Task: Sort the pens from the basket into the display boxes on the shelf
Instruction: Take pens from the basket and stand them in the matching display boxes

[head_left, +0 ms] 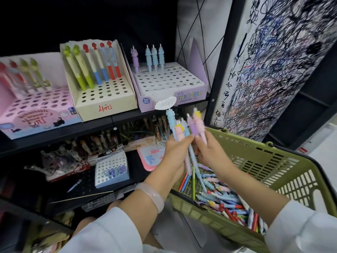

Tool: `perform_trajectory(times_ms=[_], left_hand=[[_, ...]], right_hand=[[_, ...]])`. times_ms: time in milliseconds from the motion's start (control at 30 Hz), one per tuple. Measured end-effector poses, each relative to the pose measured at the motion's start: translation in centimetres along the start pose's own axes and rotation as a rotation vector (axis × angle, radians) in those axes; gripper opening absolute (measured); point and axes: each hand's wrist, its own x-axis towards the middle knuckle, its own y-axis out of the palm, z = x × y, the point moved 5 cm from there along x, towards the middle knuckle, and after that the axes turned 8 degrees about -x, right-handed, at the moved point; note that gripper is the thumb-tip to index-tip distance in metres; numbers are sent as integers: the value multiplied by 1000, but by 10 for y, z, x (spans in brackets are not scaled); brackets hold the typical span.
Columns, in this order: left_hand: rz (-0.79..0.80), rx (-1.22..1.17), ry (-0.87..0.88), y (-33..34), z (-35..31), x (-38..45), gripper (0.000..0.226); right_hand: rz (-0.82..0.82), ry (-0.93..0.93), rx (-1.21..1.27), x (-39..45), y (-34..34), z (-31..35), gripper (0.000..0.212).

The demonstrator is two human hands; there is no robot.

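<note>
Black shelf (102, 123) holds display boxes (104, 95); scribbled wall panel (273, 70) right; both hands grip pens (184, 128).

Three display boxes stand on the top shelf: a pink box (36, 114), a cream box (102, 95) and a lilac unicorn box (173, 88). The pink one holds four pens, two red-topped and two green-topped. The cream one holds six: two green, two blue, two red. The unicorn box holds four, one purple pen (135, 59) and three blue. One green basket (273, 161) carries more pens than I can count. My fingers (182, 143) grip about five.
</note>
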Motion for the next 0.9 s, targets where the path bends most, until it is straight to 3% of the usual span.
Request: perform_trajectory(times_ms=[200,367,667,800,900], left_hand=[[65,-211,58,0,-16,-16,13],[36,-153,149,-10,-41,-27,28],[-9,-137,209,-48,-98,-35,11],[-66,-167,189,-70,-123,-35,8],[-13,-174,223,-83,-145,-34,6]], right_hand=[[46,-111,-82,-16,15,31,33],[43,-280,-460,-26,30,66,49],[16,-611,-916,-26,65,130,51],[53,-674,-875,-17,73,165,44],[161,-560,-558,4,77,182,34]])
